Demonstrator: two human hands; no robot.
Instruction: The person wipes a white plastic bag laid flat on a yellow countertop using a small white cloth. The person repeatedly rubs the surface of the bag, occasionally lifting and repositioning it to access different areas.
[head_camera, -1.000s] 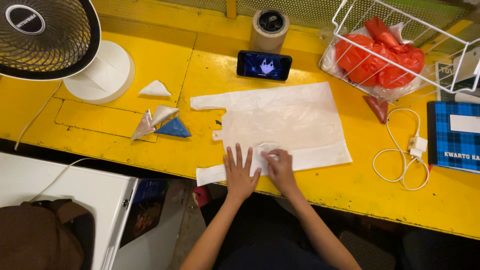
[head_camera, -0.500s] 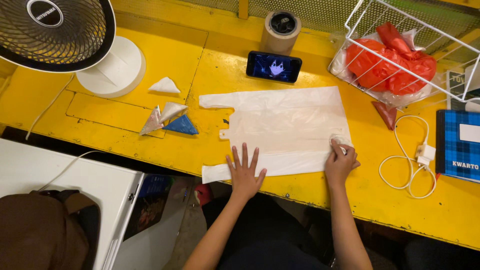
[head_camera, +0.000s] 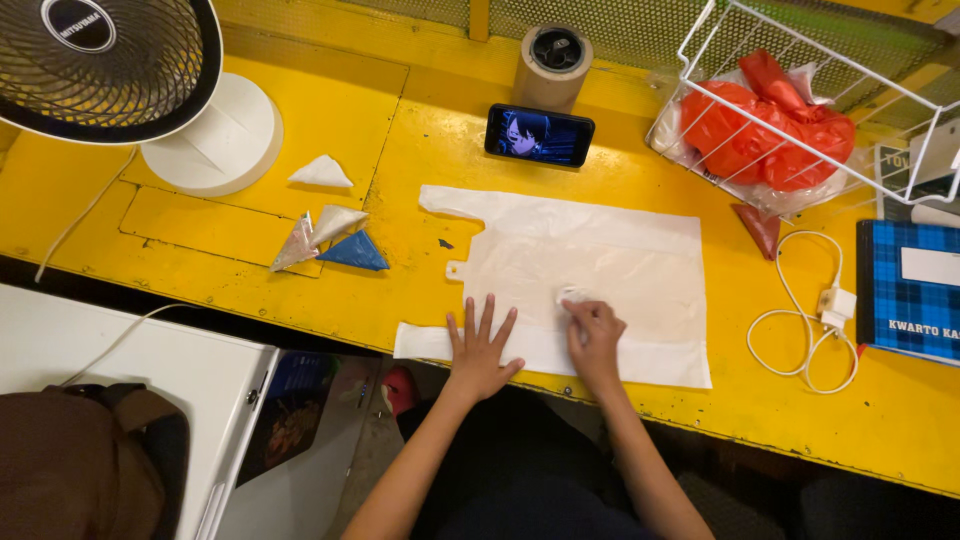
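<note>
A white plastic bag (head_camera: 590, 270) lies flat on the yellow table (head_camera: 430, 160), its handles pointing left. My left hand (head_camera: 480, 345) presses flat on the bag's near handle strip, fingers spread. Just to the right, my right hand (head_camera: 595, 335) rests on the bag with its fingers curled around a small white wad (head_camera: 572, 296). Both forearms come in from the table's near edge.
Three folded triangles (head_camera: 330, 235) lie left of the bag. A phone (head_camera: 540, 134) leans by a tape roll (head_camera: 553, 60). A wire basket (head_camera: 800, 110) holds red bags. A fan (head_camera: 110, 70), white cable (head_camera: 810, 320), red triangle (head_camera: 758, 228) and blue notebook (head_camera: 908, 290) surround it.
My right hand has slid left along the bag's near edge, from its right corner back beside my left hand. My left hand has stayed pressed in place.
</note>
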